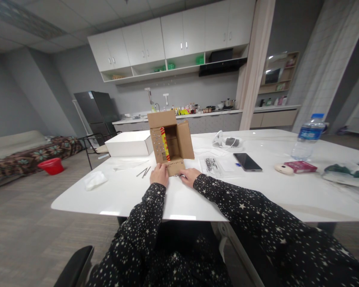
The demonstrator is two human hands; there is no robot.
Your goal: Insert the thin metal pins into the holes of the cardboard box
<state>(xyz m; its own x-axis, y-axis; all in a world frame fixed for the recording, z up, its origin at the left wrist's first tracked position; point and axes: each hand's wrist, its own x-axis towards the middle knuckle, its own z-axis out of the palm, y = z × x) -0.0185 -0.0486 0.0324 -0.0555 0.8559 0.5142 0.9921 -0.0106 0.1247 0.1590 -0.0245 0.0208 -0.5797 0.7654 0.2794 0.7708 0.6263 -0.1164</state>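
Observation:
An open cardboard box stands on the white table with its opening facing me and its flaps spread. Red and yellow tape runs down its left flap. My left hand is closed on the lower left of the box's front flap. At the flap's lower right edge, my right hand has its fingers bent together beside a small shiny bit. What those fingers pinch is too small to name. Left of my left hand lie a few thin dark metal rods.
Behind the box is a white carton. Rightward lie a clear bag of small dark parts, a phone, a maroon packet and a water bottle. Crumpled tissue lies at left; a red basin is on the floor.

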